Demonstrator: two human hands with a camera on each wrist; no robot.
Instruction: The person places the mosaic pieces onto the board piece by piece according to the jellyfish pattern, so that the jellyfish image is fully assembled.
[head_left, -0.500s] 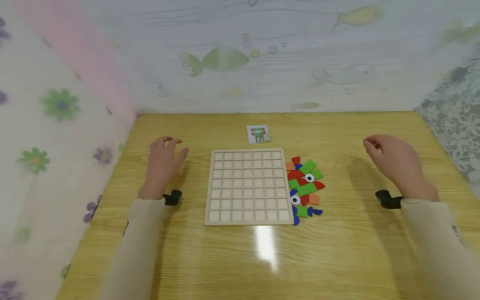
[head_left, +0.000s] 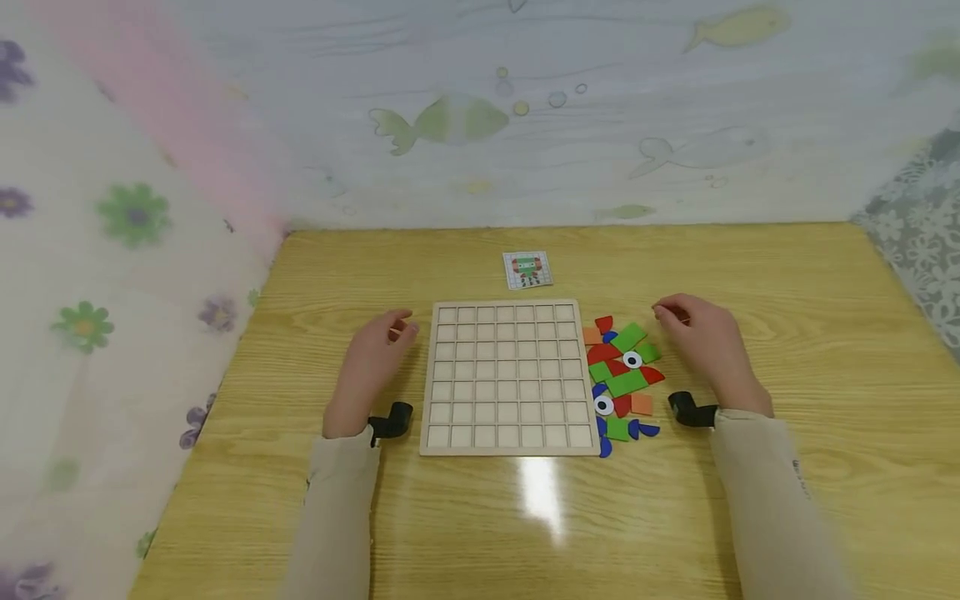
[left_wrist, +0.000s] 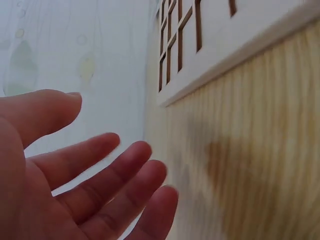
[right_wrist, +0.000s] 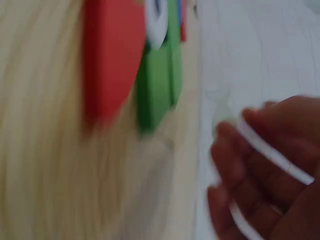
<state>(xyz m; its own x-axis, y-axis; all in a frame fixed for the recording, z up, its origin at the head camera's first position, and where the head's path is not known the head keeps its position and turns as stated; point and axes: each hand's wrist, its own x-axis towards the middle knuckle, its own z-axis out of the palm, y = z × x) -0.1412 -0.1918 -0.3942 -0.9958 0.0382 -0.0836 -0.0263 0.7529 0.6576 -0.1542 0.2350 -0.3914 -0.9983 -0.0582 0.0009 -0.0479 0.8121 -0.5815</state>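
A square wooden grid board lies on the table, its cells bare. Along its right edge sits a loose cluster of flat pieces: a green rectangle, a red piece, an orange square, blue half-rounds and white eye discs. My left hand hovers just left of the board, fingers relaxed and apart in the left wrist view. My right hand is to the right of the pieces, fingers loosely bent and holding nothing; the right wrist view is blurred, with a red piece close by.
Behind the board lies a small pattern card with a figure drawn on a grid. The wooden table meets a wall with fish drawings at the back. A flowered wall stands at the left.
Both hands have moved inward: the left one rightward toward the board, the right one leftward toward the pieces. The head view has shifted slightly; board, pieces and card lie as before.
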